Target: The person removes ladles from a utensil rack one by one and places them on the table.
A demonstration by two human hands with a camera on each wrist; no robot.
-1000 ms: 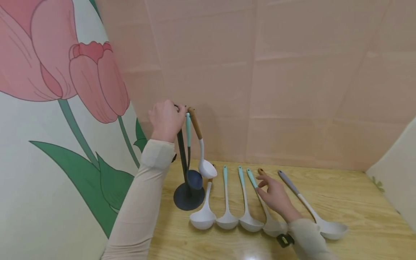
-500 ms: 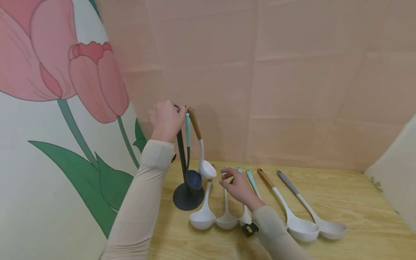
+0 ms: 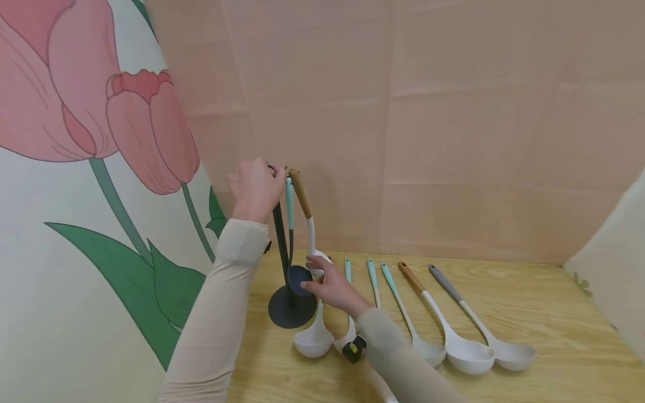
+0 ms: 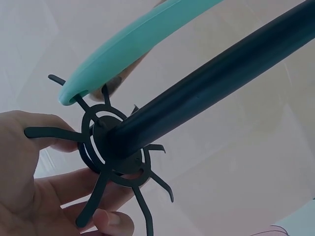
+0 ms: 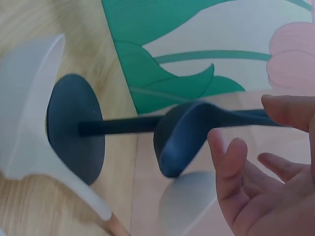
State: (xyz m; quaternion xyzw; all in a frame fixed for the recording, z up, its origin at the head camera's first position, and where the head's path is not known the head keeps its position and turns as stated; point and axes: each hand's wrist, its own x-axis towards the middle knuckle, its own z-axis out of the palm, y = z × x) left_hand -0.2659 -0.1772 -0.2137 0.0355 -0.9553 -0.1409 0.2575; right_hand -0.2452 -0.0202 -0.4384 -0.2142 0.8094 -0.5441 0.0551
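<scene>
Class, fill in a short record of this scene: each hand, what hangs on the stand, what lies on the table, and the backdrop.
Left hand: grips the top of the black stand
Right hand: near the black ladle, nothing visibly held; contact unclear
Hanging: the black ladle, turquoise handle; a white ladle with brown handle
On the wood-grain table: six ladles; handles three turquoise, two brown, one grey
Backdrop: creased pink sheet; tulip picture at the left
</scene>
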